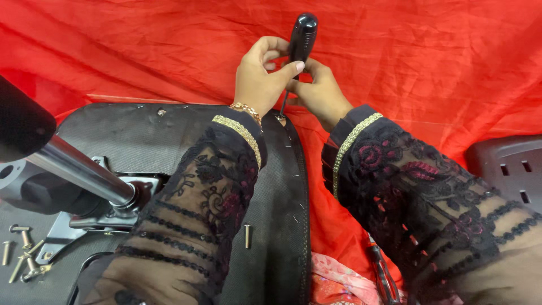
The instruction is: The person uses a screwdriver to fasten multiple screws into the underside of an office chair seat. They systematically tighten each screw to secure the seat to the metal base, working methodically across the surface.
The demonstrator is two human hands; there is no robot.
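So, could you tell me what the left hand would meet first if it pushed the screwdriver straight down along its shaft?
Probably the edge of the black seat underside, where the screwdriver tip already rests, with the left hand and right hand both gripping it.

Red cloth, black seat, black lace sleeves.
Red cloth (429, 62) is seen plain and creased; seat underside (276, 226) is black, edged with silver staples. Screwdriver (302, 36) handle is glossy black. Sleeves (209, 192) are patterned in black floral lace with dark red flowers and gold-trimmed cuffs. Gas cylinder (79, 169) is chrome; bolts (22, 254) are brass-coloured.
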